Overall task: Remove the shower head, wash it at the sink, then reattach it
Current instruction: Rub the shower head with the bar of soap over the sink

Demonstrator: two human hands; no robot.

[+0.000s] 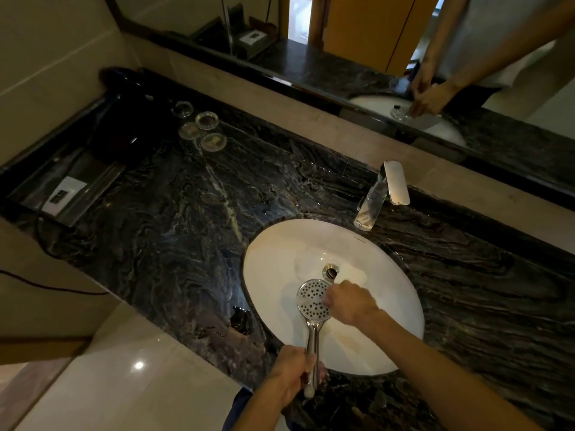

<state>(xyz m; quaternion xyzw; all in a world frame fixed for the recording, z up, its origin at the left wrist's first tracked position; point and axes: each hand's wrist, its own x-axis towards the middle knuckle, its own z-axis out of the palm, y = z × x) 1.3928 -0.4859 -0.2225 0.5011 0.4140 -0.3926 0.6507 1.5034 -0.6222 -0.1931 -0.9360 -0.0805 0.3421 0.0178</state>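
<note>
A chrome shower head (311, 298) with a round perforated face turned up lies over the white oval sink (273, 275), detached from any hose. My left hand (295, 373) is closed around the lower end of its handle at the sink's front rim. My right hand (350, 301) rests against the right edge of the round face, fingers curled on it. The drain (330, 271) sits just beyond the head. The chrome tap (381, 194) stands behind the sink; no water is seen running from it.
The sink is set in a dark marble counter (174, 219). Several glass dishes (202, 129) and a black appliance (124, 119) stand at the back left. A socket panel (63, 194) lies at the far left. A mirror (404, 42) runs along the back wall.
</note>
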